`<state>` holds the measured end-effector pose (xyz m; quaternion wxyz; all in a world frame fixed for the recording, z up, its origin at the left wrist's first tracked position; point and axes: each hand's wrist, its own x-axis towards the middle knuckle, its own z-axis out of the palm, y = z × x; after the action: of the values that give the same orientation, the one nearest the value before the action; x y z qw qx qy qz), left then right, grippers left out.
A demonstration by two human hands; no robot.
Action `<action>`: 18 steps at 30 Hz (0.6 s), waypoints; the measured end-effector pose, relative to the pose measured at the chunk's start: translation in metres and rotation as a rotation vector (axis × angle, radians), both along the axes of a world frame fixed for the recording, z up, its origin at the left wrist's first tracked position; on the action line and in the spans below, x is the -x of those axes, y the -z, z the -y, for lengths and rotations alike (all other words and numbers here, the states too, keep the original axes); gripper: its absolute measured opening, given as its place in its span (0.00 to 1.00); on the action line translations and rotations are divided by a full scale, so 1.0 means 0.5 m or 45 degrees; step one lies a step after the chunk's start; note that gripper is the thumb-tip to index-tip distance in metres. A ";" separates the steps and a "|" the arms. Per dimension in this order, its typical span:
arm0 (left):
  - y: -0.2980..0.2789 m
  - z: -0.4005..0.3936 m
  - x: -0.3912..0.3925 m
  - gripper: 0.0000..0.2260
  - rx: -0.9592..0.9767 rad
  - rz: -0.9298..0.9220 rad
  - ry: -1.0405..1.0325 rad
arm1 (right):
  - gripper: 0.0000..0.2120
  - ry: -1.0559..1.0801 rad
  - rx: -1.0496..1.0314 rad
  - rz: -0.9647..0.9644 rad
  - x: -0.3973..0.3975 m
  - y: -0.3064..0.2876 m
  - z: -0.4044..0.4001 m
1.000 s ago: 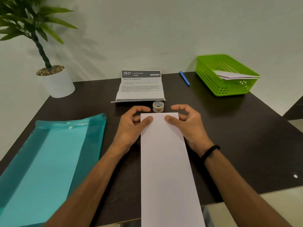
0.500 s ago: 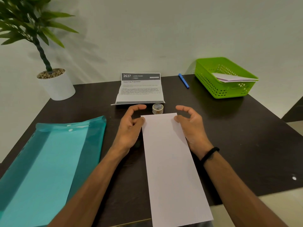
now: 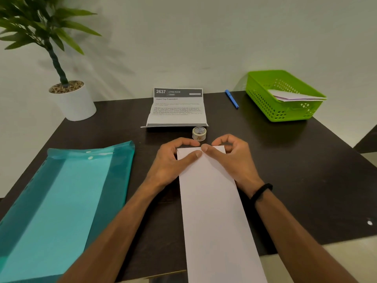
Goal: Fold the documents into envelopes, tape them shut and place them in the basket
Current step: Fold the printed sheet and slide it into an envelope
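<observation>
Both thumbs pin the paper's (image 3: pixel 210 201) far edge to the surface (image 3: pixel 306 170), steadying it for folding. The left hand (image 3: pixel 173 160) and right hand (image 3: pixel 232 158) curl their fingers around that edge.

Folded paper strip (image 3: pixel 212 211) lies centre-near on table (image 3: pixel 306 170); tape roll (image 3: pixel 199 133) just beyond it, printed sheet (image 3: pixel 177 108) farther. Folder (image 3: pixel 61 201) left; basket (image 3: pixel 285 94) far right, pen (image 3: pixel 232 98) beside it.

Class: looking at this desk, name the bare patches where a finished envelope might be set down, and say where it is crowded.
Bare dark table lies right of the long white paper, in front of the green basket; another patch lies between the plant pot and the printed sheet. It is crowded at the middle: tape roll, left hand and right hand pressing the paper's far end.
</observation>
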<state>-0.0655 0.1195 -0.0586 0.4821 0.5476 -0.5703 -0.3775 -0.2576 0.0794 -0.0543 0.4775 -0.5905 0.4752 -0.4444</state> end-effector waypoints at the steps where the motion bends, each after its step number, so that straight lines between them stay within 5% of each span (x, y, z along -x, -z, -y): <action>1: 0.000 0.000 0.001 0.10 -0.008 -0.001 0.007 | 0.19 -0.006 0.004 -0.018 0.000 0.000 0.000; 18: 0.005 0.009 -0.002 0.03 -0.081 0.055 -0.136 | 0.05 0.040 -0.032 0.025 0.003 0.007 0.010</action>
<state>-0.0646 0.1150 -0.0611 0.4715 0.6003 -0.5382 -0.3572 -0.2591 0.0743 -0.0576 0.4825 -0.5726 0.4851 -0.4516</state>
